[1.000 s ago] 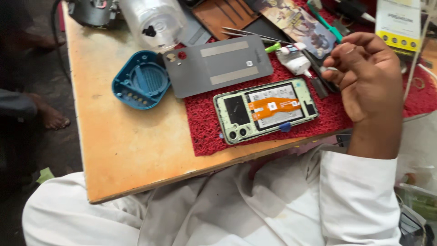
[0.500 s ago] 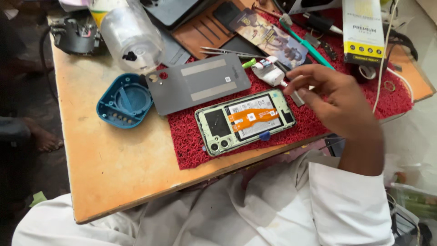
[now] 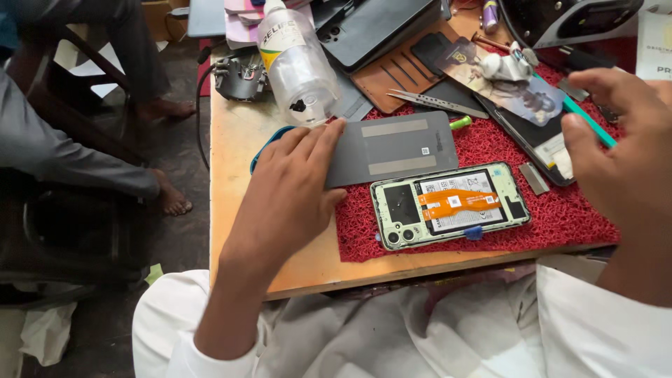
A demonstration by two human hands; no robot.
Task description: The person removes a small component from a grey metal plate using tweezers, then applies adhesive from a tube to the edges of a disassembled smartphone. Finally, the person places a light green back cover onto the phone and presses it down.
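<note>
My left hand lies flat, grip released, fingertips pressing the near edge of the grey back cover. My right hand is loosely curled, its grip grasping a thin green tool. At 5 o'clock from the cover, just beside it, the opened phone lies on the red mat. At 11 o'clock on the counter, a clear bottle lies.
</note>
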